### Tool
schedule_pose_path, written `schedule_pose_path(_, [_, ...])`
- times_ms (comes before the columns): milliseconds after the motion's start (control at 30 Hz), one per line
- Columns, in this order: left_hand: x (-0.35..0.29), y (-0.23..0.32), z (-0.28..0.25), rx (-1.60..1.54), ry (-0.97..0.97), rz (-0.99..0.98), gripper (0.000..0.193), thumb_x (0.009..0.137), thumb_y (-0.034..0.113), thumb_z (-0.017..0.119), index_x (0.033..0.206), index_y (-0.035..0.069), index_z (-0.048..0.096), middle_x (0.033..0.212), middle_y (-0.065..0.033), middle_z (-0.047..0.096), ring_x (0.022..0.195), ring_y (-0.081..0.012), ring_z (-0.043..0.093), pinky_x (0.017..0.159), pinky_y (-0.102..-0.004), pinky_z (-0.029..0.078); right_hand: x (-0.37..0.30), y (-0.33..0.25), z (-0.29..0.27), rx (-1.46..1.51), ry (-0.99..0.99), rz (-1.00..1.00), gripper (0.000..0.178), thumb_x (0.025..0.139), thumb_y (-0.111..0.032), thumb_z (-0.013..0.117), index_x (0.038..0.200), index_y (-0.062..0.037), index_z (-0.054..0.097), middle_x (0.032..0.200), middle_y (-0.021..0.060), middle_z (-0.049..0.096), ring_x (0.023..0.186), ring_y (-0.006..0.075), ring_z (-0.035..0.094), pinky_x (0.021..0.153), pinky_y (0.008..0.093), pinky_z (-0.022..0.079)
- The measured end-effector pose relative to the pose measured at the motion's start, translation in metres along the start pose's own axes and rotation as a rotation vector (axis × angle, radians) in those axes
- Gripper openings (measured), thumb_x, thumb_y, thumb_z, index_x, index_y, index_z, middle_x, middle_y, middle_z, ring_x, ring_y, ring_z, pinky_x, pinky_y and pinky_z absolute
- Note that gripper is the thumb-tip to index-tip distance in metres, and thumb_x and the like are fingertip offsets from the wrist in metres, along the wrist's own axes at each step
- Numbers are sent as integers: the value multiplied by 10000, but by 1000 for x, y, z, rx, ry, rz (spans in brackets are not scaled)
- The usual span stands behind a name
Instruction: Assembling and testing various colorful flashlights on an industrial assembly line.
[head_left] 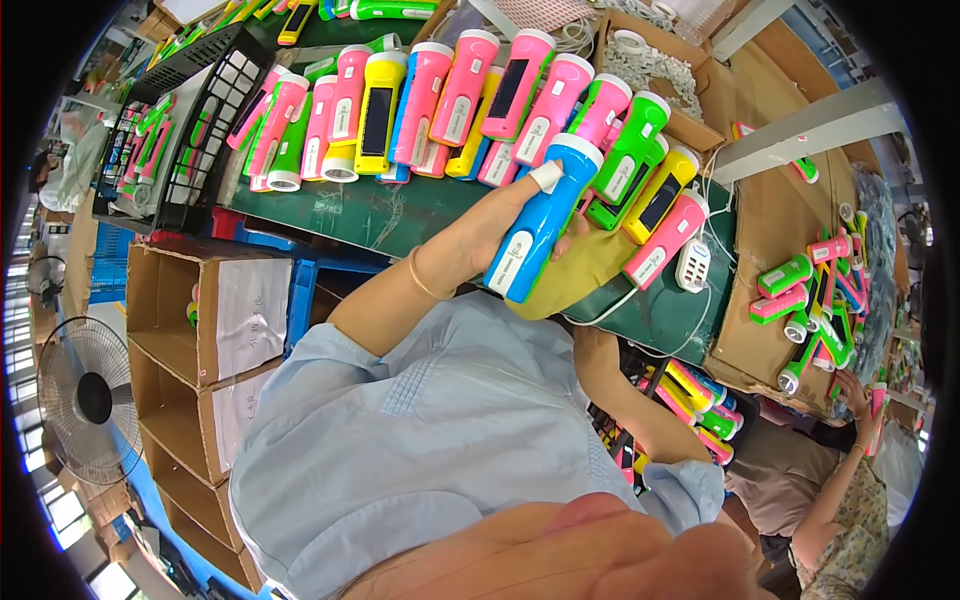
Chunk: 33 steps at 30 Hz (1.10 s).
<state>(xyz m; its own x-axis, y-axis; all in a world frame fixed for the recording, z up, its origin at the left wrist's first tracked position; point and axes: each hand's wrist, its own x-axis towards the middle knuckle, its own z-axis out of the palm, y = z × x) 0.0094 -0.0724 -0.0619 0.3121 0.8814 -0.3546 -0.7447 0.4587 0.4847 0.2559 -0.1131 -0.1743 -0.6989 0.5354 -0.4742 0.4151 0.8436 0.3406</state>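
Note:
My left hand (495, 218) is closed round a blue flashlight (545, 225) with a white rim and a green edge. White tape covers the thumb tip, which presses near the flashlight's head. Against the flashlight's lower right side lies an olive-yellow cloth (575, 275). My right hand (596, 345) reaches up under this cloth and holds it there; its fingers are hidden. Rows of flashlights in pink, green and yellow, such as a pink one (668, 240) and a yellow one (380, 110), lie on the green tabletop (400, 215) just beyond my hands.
A black crate (190, 150) of flashlights stands at left, above cardboard shelf boxes (175, 330). A white charging hub (693, 265) with cables lies at right. Beyond are a box of white parts (660, 75), a grey post (810, 130) and more flashlights (815, 300). Another person (840, 490) works at lower right.

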Motion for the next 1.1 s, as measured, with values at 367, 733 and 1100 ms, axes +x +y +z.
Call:
schedule_pose_path(367, [-6,-8,-1,395,125,155,313,829,236,580,1016,-1,497,845,-106,598,679,-199,612,618,-313,516,9,46,-6,349,-551,-176,328,836,-197,505,1096,-19,593,1160,201,536,1094,319,508,937,380,383])
schedule_pose_path(733, [-20,-46,22,1409,211,420,628,653,184,708,1127,-95,406,745,-202,601,705,-327,604,642,-372,474,35,95,-148,1261,771,124,284,839,-316,561,893,-37,575,642,92,572,541,186,544,513,305,412])
schedule_pose_path(1100, [-19,-40,23,1091,116,-18,441,684,171,696,1000,-41,474,772,-126,606,580,-167,587,557,-295,472,44,97,-144,1156,521,102,267,802,-248,473,900,-24,579,642,172,568,602,337,558,569,384,438])
